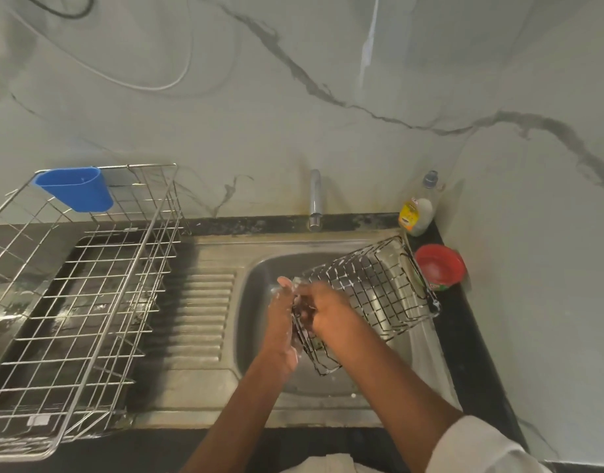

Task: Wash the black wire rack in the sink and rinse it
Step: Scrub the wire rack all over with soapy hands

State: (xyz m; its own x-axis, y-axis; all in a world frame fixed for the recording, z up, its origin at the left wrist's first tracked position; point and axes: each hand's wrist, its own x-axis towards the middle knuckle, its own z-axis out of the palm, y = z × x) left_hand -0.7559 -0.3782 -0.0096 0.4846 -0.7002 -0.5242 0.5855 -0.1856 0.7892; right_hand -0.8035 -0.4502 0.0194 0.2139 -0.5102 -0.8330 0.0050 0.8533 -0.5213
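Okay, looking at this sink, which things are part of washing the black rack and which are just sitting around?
Part of the job:
black wire rack
sink
tap
left hand and right hand, both on the rack
dish soap bottle

Just sitting there:
steel drying rack
blue cup
red bowl

Home kitchen, washing-up corner. Stainless steel sink w/ ribbed drainboard (205,308) set into black stone surface (471,336). Short chrome tap (315,199) at back, above basin. Large silver wire dish-drying rack (89,302) on drainboard side, w/ blue plastic cutlery cup (77,189) hung on its rim. Clear dish-soap bottle w/ yellow label (417,211) in rear corner, just beside small red round tub (439,266). White marble-look wall w/ grey veins (293,97) behind & to right.
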